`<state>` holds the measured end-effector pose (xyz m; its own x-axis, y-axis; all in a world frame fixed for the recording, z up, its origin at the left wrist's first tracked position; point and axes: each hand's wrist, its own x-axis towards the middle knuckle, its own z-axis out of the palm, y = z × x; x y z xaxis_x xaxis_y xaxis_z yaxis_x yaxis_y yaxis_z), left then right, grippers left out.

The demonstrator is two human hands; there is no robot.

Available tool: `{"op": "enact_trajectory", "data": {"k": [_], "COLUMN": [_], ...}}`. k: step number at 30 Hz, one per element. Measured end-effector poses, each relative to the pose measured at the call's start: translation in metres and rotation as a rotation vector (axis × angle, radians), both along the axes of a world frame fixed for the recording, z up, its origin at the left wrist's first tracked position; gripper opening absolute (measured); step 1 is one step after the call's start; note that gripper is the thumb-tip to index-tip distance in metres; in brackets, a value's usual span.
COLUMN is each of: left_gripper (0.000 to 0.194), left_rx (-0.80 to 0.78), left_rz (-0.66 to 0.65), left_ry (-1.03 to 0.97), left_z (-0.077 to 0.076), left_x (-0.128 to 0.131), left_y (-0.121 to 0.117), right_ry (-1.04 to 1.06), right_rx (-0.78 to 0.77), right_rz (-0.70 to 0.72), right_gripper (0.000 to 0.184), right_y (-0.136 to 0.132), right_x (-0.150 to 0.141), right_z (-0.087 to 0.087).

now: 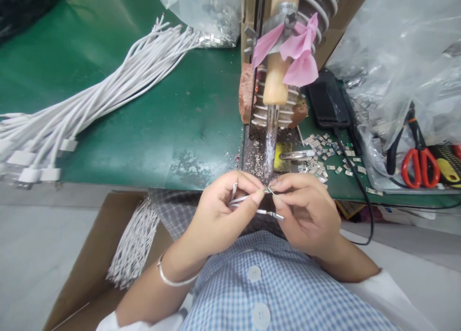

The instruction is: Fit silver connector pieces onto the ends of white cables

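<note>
A green, smooth-topped workbench point(162, 143) is set above a pale floor point(25, 244), and its surface is marked by dark, worn patches near the front edge. Below it, to the left, an open brown cardboard box point(77, 254) is seen, in which a bundle of thin white strands point(135, 244) is held.

One slim, flexible white cable point(239, 201) is gripped between the thumb and fingers of the left hand point(225, 211), just in front of the bench edge. By the right hand point(306, 208), thumb and fingertips are pinched together on a tiny metallic piece point(268, 190) at the meeting point of both hands; its exact form is too small to be told. One silver, flat-ended metal connector point(275, 215) is shown just below the fingertips.

One soldering iron with a rounded wooden handle point(276, 76) is pointed toward the hands, with one crumpled pink cloth strip point(302, 52) tied around it. Two rough reddish brick pieces point(247, 93) are placed on either side of a spiral metal coil point(259, 116). One yellow block point(283, 157) is set beside the iron's shiny barrel, and dozens of small, flat rectangular boards point(322, 151) are scattered near one black, glossy phone point(328, 100). At the left, many white cables point(115, 91) are heaped, with at least four boxy plugs. One tool with two red looped handles point(420, 167) is laid at the right.
</note>
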<state>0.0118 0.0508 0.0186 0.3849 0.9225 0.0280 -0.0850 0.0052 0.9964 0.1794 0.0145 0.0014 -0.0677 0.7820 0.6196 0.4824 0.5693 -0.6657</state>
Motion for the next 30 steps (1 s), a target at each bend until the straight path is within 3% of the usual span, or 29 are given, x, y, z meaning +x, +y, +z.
{"op": "enact_trajectory", "data": {"k": [24,30], "left_gripper": [0.014,0.013], "left_rx": [-0.053,-0.07], "left_rz": [-0.01,-0.083], "left_ry": [0.021,0.075], "left_z": [0.002,-0.006], "left_x": [-0.004,-0.009], "left_y": [-0.008,-0.017], "right_ry": [-0.038,0.02], "right_rx": [-0.008,-0.017], "right_rz": [0.021,0.125], "right_gripper": [0.022,0.023], "right_y": [-0.008,-0.013], "right_x": [0.0,0.007], "right_z": [0.006,0.013]}}
